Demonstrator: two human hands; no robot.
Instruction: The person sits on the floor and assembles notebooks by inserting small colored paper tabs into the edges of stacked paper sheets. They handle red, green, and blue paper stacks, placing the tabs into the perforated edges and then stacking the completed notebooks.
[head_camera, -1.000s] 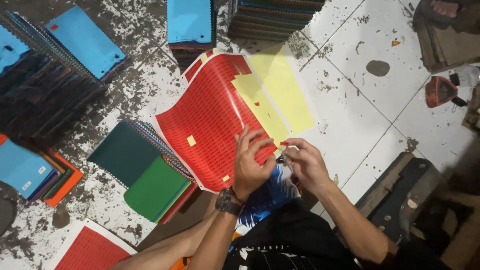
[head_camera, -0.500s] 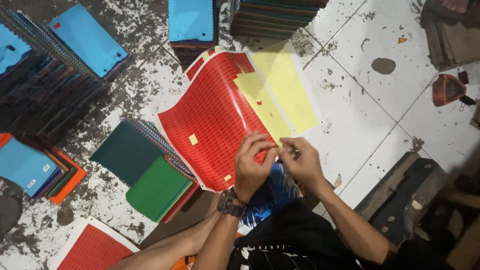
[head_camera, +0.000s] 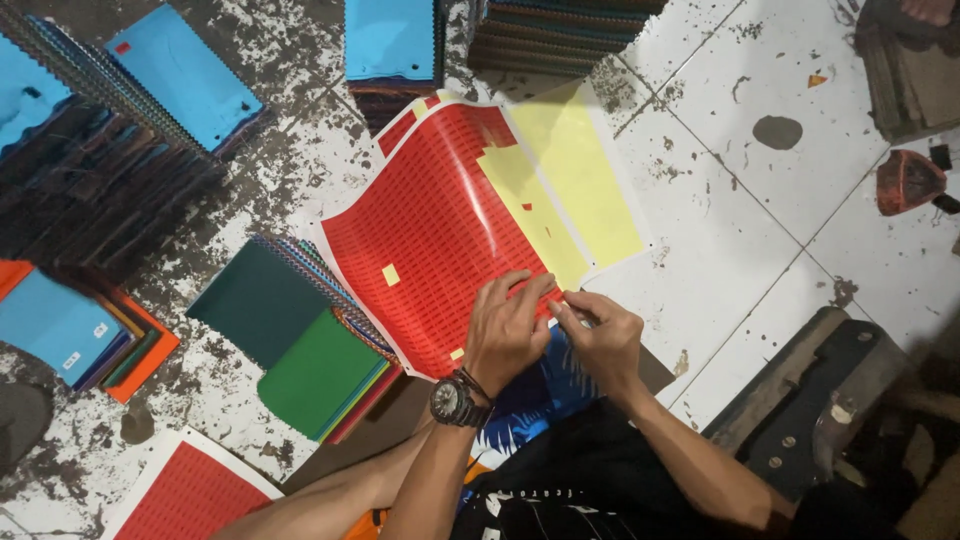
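Pinching together at the near edge of the red sheet (head_camera: 440, 250), the left hand (head_camera: 505, 335) presses fingers flat on it while the right hand (head_camera: 598, 335) nips a small label, fingertips touching. The sheet's long axis runs away and leftward from both hands, its yellow backing (head_camera: 580, 180) bared beyond the right. Around lie folder stacks (head_camera: 310, 350) on stained white tile (head_camera: 740, 220).

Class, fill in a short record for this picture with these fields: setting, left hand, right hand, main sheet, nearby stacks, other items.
setting: white tiled floor, stained and speckled, seen from above
left hand: left hand with a dark wristwatch, fingers pressed on the sheet's lower edge
right hand: right hand, fingertips pinching at the same edge beside the left; what it pinches is too small to tell
main sheet: large glossy red sticker sheet, partly peeled to yellow backing
nearby stacks: green fabric swatch stack; blue swatch stacks
other items: second red sheet, lower left
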